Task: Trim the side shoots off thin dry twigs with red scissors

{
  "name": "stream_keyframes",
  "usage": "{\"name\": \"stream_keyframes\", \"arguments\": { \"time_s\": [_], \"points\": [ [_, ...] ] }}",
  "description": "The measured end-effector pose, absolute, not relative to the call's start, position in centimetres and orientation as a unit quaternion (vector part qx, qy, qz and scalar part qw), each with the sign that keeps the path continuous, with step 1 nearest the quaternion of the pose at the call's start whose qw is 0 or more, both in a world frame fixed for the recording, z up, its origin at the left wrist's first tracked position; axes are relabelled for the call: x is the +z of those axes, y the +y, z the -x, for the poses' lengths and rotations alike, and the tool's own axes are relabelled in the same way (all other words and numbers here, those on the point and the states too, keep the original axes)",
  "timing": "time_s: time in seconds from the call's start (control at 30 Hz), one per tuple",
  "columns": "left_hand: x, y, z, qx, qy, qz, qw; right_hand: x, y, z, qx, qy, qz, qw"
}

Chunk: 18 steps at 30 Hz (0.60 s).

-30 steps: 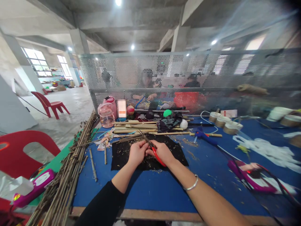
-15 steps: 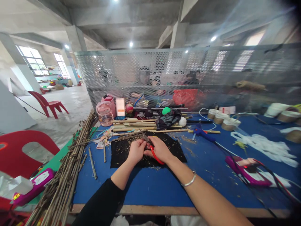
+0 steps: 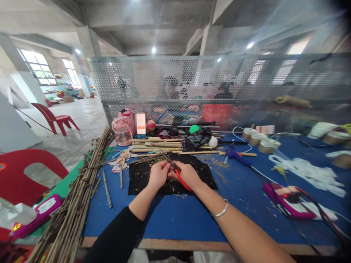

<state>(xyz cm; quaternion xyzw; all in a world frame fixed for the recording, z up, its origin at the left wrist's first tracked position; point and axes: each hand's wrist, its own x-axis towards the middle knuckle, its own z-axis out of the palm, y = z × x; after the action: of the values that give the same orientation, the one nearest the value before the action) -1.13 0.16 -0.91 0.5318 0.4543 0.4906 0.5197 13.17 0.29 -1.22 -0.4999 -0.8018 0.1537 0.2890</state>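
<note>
Scissors [image 3: 173, 164] in right hand [image 3: 189, 176], over black cloth [image 3: 205, 177]!

Right hand wraps the red handles [image 3: 181, 179], surely the safe hold; left hand [image 3: 159, 175] pinches narrow, contents hidden! Stiff, light metal, I'd judge, slick at the blades [image 3: 166, 157]; just beyond, thin sticks [image 3: 145, 159] look dry, snappable

scissors [image 3: 181, 179] over cloth [image 3: 139, 184] — stalk bundle [image 3: 78, 195] left

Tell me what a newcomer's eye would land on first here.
Most likely the red-handled scissors in the right hand, close beside the left hand and over a black cloth littered with pale scraps. Next, the long bundle of dry stalks running along the left side of the blue tabletop. Then the bright green round thing among dark items towards the back.
</note>
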Motion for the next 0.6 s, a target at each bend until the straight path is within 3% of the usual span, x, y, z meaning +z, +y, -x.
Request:
{"name": "stream_keyframes", "arguments": {
  "time_s": [0.4, 0.6],
  "points": [
    [-1.55, 0.58, 1.56, 0.509, 0.451, -0.532, 0.504, -1.71, 0.36, -13.12, 0.080, -0.817, 0.496, 0.285],
    [-0.90, 0.09, 1.82, 0.498, 0.443, -0.596, 0.448, -1.71, 0.57, -13.04, 0.114, -0.804, 0.494, 0.311]
  ]
}}
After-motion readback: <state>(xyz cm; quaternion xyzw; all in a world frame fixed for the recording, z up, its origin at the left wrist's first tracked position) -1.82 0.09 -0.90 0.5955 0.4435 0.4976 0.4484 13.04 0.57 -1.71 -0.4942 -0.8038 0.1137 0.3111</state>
